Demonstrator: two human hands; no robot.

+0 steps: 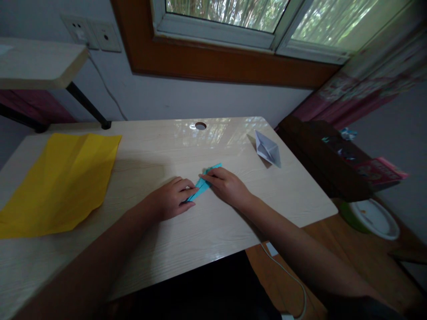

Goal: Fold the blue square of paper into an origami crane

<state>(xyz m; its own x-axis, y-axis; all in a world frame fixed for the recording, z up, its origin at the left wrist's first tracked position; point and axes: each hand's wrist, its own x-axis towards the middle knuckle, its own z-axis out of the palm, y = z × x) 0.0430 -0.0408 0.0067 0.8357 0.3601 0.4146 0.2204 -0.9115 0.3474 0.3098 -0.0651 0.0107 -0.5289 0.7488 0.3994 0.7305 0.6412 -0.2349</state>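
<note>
A narrow strip of folded turquoise paper lies slantwise between my hands, low over the middle of the table. At its near left end, my left hand grips it between thumb and fingers. My right hand pinches the far right part, with a tip of paper poking out beyond the fingers. Parts of the paper's folds are hidden by my fingers. Off to the right stands a folded white paper boat.
A large yellow sheet of paper covers the table's left side. The pale wooden table has a round cable hole near its back edge. A raised shelf stands at back left; a white cable hangs below the front edge.
</note>
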